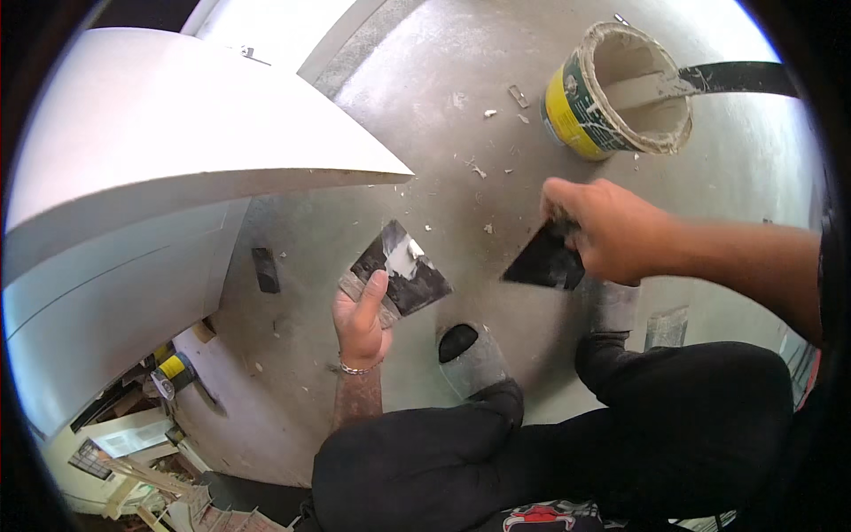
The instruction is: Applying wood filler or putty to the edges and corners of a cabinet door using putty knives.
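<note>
My left hand point(360, 326) is closed on the pale handle of a broad putty knife point(417, 285), thumb on top. A dab of white filler lies on its dark, square blade. To the right, my right hand point(613, 232) grips a second putty knife point(542, 261) from above. Its dark blade points down and left, apart from the first one, and the hand hides its handle. Slight motion blur softens the right hand and forearm. Beyond the right hand stands a filler-smeared bucket point(573, 111) with a yellow and green label; a long dark-handled tool point(736, 78) reaches into it.
At the left, a large white panel point(213, 115) juts out with its pointed corner near my left hand. White scraps dot the grey floor point(461, 195). A small dark flat piece point(265, 269) lies below the panel. A yellow-and-black container point(173, 374) and clutter are at the lower left.
</note>
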Available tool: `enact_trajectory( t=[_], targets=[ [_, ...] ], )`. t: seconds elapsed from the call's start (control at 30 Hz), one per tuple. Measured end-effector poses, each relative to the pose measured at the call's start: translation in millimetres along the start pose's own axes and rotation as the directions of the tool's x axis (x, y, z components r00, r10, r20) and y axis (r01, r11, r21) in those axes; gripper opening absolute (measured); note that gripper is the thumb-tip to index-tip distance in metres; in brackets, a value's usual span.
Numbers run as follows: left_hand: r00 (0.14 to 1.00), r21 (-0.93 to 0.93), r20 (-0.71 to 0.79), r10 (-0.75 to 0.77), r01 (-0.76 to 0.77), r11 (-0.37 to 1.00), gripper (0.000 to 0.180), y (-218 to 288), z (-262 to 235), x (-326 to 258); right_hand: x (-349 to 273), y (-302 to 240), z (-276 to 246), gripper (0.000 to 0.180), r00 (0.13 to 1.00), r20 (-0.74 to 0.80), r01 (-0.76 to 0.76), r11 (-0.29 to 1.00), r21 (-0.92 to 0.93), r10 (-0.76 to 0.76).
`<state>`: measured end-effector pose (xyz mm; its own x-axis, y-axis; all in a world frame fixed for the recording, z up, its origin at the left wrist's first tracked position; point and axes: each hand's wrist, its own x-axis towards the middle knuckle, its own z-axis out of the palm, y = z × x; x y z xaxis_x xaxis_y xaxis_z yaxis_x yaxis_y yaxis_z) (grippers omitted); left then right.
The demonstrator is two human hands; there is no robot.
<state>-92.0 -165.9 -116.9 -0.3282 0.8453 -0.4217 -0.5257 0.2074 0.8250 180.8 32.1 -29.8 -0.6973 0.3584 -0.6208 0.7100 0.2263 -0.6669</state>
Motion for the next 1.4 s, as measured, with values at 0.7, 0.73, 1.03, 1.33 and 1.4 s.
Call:
enact_trajectory(
  t=[0.7,0.73,1.03,1.33,1.4],
  targets=[
    [0.997,0.253,0.012,0.074,-0.074,0.965,0.032,17.3,8.6,6.9,124.9,24.9,102.9,0.061,0.49,-0.862,0.237,0.971,-0.01,-0.128],
    [0.993,0.338,0.016,0.113,-0.112,0.934,0.033,18.3,-1.0,6.1,129.8,23.0,99.0,0.062,0.42,-0.905,0.316,0.945,0.078,-0.066],
    [0.986,-0.084,-0.015,0.165,-0.166,0.983,0.036,17.6,-18.7,15.2,150.9,-11.8,98.5,0.072,-0.09,-0.982,0.628,0.756,-0.185,-0.165],
    [0.864,0.672,0.499,0.063,-0.432,0.601,0.019,-14.9,5.7,60.5,121.7,-33.4,63.4,0.089,-0.1,-0.905,0.467,0.784,-0.41,-0.414],
    [0.824,0.726,0.565,0.037,-0.518,0.452,0.017,-17.2,11.8,75.2,124.8,-38.2,62.3,0.089,-0.116,-0.902,0.449,0.788,-0.421,-0.415]
  ],
)
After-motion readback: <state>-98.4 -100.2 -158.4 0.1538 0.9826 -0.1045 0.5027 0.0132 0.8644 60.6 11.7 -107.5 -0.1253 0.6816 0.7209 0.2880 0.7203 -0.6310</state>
